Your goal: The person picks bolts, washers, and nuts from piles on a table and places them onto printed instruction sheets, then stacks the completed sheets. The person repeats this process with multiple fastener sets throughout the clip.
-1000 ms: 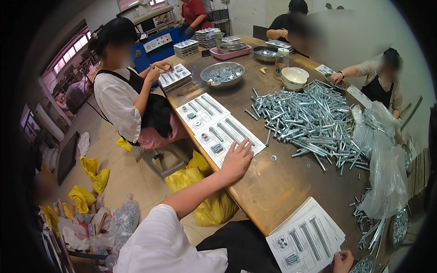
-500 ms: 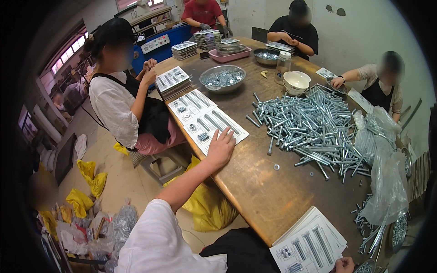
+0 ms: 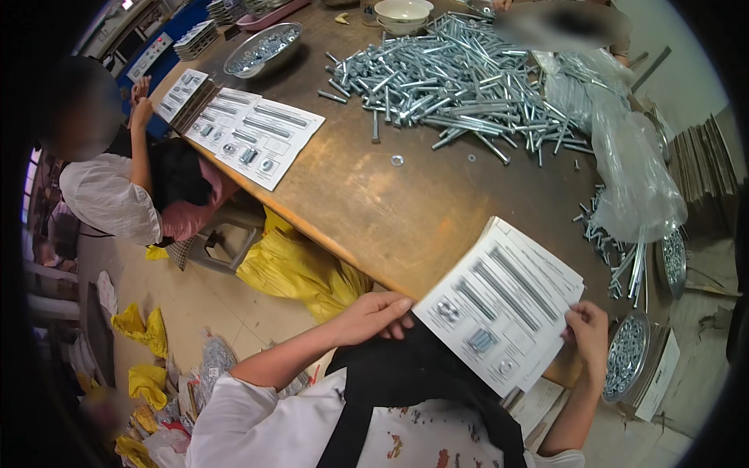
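A stack of white printed cards (image 3: 499, 308), showing pictures of bolts and nuts, lies tilted at the table's near edge in front of me. My right hand (image 3: 587, 331) pinches the stack's right edge, thumb on top. At its left corner is my left hand (image 3: 374, 318), fingers loosely extended and holding nothing; whether the thumb touches the card I cannot tell. Further left, two similar printed cards (image 3: 273, 144) lie side by side along the table edge. A large heap of silver bolts (image 3: 460, 74) covers the far middle of the table.
A metal bowl of small hardware (image 3: 236, 70) stands far left, beside a seated co-worker (image 3: 109, 187). Clear plastic bags (image 3: 632, 156), short screws (image 3: 601, 226) and a bowl of nuts (image 3: 644, 366) are at right. A loose washer (image 3: 398, 161) lies mid-table; a yellow sack (image 3: 300, 269) sits below the edge.
My left hand has come back from the cards on the left to the near stack. My right hand is now higher on that stack's edge. The view has tilted down and turned right.
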Tool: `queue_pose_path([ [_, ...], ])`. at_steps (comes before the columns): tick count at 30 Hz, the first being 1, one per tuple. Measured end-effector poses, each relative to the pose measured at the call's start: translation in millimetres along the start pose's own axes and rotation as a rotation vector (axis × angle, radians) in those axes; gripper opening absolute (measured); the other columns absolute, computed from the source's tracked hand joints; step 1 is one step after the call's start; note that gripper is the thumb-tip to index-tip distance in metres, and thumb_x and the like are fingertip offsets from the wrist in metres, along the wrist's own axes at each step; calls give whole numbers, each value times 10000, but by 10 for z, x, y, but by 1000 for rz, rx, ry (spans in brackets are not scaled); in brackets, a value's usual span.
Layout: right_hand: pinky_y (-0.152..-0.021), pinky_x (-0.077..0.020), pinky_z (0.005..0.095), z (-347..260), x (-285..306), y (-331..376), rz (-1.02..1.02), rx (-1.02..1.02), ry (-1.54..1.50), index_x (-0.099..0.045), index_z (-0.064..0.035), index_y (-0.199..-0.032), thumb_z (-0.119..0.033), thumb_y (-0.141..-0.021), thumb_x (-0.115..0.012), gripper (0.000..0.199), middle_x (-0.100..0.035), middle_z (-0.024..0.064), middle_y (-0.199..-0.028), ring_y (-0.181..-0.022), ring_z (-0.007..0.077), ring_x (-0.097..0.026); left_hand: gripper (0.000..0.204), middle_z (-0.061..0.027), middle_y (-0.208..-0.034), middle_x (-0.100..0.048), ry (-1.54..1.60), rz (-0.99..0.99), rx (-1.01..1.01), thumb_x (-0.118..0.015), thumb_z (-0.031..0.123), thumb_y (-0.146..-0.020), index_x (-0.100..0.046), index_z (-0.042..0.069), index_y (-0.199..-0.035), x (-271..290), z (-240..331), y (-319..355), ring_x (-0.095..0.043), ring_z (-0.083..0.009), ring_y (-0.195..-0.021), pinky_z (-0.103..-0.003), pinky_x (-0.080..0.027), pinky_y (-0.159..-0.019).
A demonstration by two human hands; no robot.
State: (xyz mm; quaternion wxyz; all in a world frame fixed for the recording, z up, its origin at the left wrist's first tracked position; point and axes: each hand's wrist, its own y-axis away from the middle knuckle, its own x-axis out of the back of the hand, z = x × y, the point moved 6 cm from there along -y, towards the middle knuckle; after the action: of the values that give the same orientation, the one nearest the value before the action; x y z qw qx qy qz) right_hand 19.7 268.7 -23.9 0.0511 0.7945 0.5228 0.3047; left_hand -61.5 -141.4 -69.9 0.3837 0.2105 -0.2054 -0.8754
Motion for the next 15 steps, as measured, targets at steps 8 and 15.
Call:
queue_pose_path([
  [8,-477,-460,217,-605,-868,-277,-111,123,-16,-657,60,-924,-36,-855,-643,119,-636,42,-670,-539,85,-608,252,-44,-878,-696,139,285,-148,-535,261,-1037,-615,27,-1087,501,6,118,-663,-82,-717,-202,-517,-648],
  [15,-536,-516,269,-1425,-2042,-717,-245,336,103,-682,63,-868,-42,-825,-612,133,-679,94,-685,-578,140,-686,223,-26,-820,-695,106,560,-198,-579,264,-1009,-649,53,-995,1660,298,529,-641,-65,-649,-193,-512,-619],
])
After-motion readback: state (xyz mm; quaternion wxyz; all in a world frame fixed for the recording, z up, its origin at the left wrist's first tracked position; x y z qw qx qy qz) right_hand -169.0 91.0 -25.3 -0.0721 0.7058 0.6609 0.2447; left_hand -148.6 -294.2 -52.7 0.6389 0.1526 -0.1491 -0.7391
